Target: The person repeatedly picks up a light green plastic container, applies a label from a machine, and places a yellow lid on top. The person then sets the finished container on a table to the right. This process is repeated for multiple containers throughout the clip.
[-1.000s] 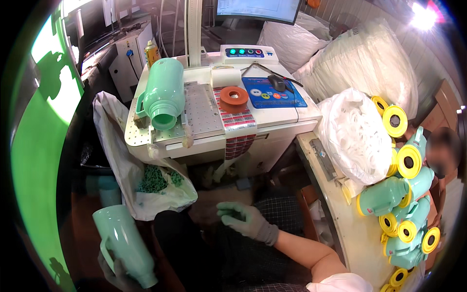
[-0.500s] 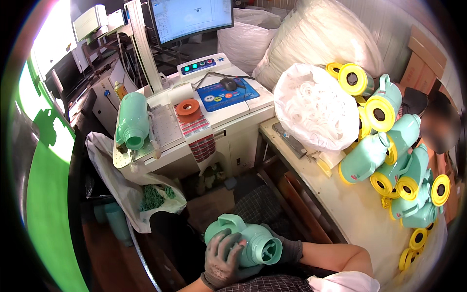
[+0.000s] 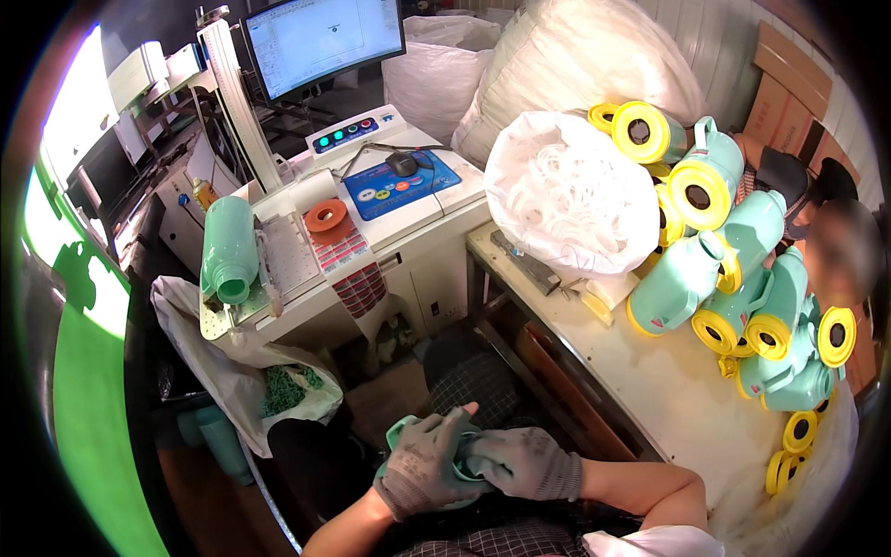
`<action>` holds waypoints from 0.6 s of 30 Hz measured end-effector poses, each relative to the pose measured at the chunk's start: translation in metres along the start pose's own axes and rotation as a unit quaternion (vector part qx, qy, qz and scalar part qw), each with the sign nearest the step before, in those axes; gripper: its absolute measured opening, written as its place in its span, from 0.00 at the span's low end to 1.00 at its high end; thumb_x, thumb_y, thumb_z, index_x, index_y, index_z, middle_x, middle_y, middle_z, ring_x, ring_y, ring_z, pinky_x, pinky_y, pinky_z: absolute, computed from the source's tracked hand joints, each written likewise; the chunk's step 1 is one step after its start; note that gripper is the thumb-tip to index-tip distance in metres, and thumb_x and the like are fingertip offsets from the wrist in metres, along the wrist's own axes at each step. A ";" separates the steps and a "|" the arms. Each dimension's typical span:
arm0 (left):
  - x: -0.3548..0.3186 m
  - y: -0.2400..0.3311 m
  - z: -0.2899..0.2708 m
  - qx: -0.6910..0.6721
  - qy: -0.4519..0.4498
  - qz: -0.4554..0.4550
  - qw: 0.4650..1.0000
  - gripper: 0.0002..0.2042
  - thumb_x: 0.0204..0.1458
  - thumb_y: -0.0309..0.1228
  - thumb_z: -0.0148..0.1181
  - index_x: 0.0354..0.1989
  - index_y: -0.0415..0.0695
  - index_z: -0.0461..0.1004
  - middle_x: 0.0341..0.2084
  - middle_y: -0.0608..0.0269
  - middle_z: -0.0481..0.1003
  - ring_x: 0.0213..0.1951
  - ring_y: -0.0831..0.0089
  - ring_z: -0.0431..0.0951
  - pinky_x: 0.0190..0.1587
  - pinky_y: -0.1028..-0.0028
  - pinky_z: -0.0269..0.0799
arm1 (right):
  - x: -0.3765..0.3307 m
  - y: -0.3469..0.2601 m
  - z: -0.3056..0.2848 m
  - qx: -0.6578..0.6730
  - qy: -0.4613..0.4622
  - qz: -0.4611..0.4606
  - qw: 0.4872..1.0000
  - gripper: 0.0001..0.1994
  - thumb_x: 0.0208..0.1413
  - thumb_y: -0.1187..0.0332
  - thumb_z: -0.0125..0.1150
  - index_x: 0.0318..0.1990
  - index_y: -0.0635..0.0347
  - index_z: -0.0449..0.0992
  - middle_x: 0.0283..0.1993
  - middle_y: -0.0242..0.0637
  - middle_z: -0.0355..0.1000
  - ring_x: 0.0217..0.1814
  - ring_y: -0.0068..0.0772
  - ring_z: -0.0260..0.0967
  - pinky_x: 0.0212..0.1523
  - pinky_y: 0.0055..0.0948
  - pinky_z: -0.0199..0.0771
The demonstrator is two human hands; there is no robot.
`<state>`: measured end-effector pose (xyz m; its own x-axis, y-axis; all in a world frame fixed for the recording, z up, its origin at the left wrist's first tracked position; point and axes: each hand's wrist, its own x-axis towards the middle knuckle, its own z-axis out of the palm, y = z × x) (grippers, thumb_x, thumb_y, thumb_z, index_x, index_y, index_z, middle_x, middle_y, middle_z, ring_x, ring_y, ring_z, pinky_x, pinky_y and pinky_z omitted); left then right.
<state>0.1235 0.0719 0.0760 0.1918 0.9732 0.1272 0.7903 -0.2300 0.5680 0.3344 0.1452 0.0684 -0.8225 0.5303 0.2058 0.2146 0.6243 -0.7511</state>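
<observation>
A mint-green plastic jug body (image 3: 397, 430) with a loop handle rests in my lap, mostly covered by my hands. My left hand (image 3: 427, 469), in a grey work glove with a bare thumb tip, is wrapped over its side near the mouth. At the mouth, my right hand (image 3: 527, 462), also gloved, has its fingers curled in over the rim. Whatever those fingers pinch is hidden. A similar green jug body (image 3: 229, 243) lies on the perforated plate of the machine ahead to the left.
A white sack (image 3: 297, 422) with green scraps stands left of my legs. On the right-hand table (image 3: 640, 395) are a bag of white rings (image 3: 571, 204) and several green jugs (image 3: 673, 288) with yellow bases. A monitor (image 3: 325, 46) stands behind the machine; another person (image 3: 840, 246) is at far right.
My right hand has come from behind the jug to its mouth, where loose green pieces showed before. The jug has turned, and my left hand has shifted over it. The view has shifted slightly.
</observation>
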 end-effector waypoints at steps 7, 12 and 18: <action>0.001 0.001 0.028 -0.004 -0.037 -0.005 0.999 0.52 0.35 0.48 0.82 0.72 0.41 0.65 0.55 0.52 0.81 0.54 0.53 0.81 0.61 0.53 0.72 | 0.025 0.023 -0.003 -0.110 -0.334 0.005 0.936 0.11 0.64 0.61 0.61 0.46 0.59 0.80 0.45 0.48 0.82 0.41 0.51 0.82 0.43 0.48 0.82; 0.002 -0.003 0.026 -0.042 -0.006 0.009 0.999 0.49 0.35 0.48 0.83 0.68 0.40 0.69 0.57 0.49 0.81 0.59 0.50 0.82 0.65 0.54 0.74 | 0.030 0.037 0.001 -0.093 -0.291 -0.071 0.950 0.11 0.61 0.61 0.65 0.45 0.58 0.80 0.39 0.44 0.81 0.38 0.48 0.82 0.41 0.43 0.82; -0.026 -0.043 -0.004 -0.152 -0.022 -0.093 0.984 0.50 0.35 0.48 0.85 0.68 0.38 0.69 0.54 0.50 0.82 0.58 0.50 0.82 0.63 0.56 0.76 | 0.010 0.031 0.053 0.018 0.064 -0.138 0.988 0.08 0.61 0.70 0.66 0.46 0.62 0.79 0.39 0.40 0.81 0.34 0.42 0.81 0.35 0.36 0.82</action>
<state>0.0825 0.0567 0.0514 0.0905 0.9953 -0.0331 0.6052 -0.0286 0.7956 0.3052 0.1392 0.0144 -0.7737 0.4115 0.4817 -0.0301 0.7355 -0.6768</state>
